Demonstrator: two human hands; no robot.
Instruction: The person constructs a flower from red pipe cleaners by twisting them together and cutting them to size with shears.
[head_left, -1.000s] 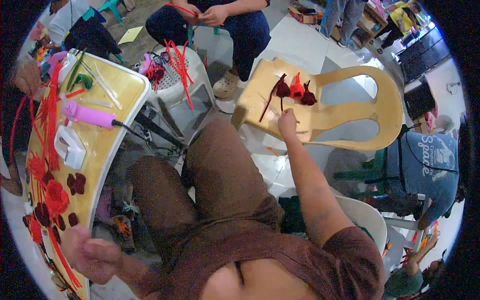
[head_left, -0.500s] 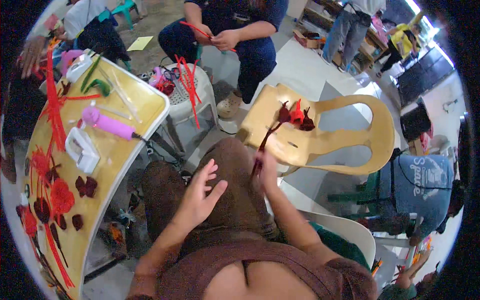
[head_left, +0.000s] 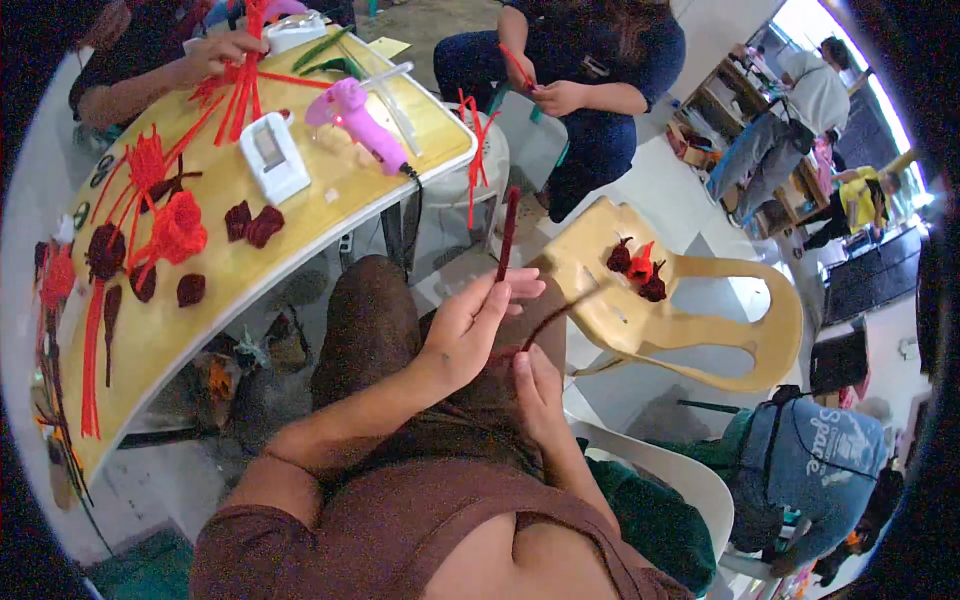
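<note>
- Yellow chair (head_left: 583, 253) is holding three flowers (head_left: 641, 264).
- Left hand (head_left: 474, 328) is gripping a dark-red stem (head_left: 508, 235).
- Right hand (head_left: 541, 393) is pinching a second stem (head_left: 556, 317).

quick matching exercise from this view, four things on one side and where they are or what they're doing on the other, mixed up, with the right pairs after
1. left hand
2. right hand
3. three flower-like pieces
4. purple glue gun

A. lying on the table
B. holding a brownish-red strand that slants toward the yellow chair
C. bunched together on the yellow chair
D. holding a dark red strand that rises nearly straight up in the picture

Right pairs: 1-D, 2-B, 3-C, 4-A
</note>
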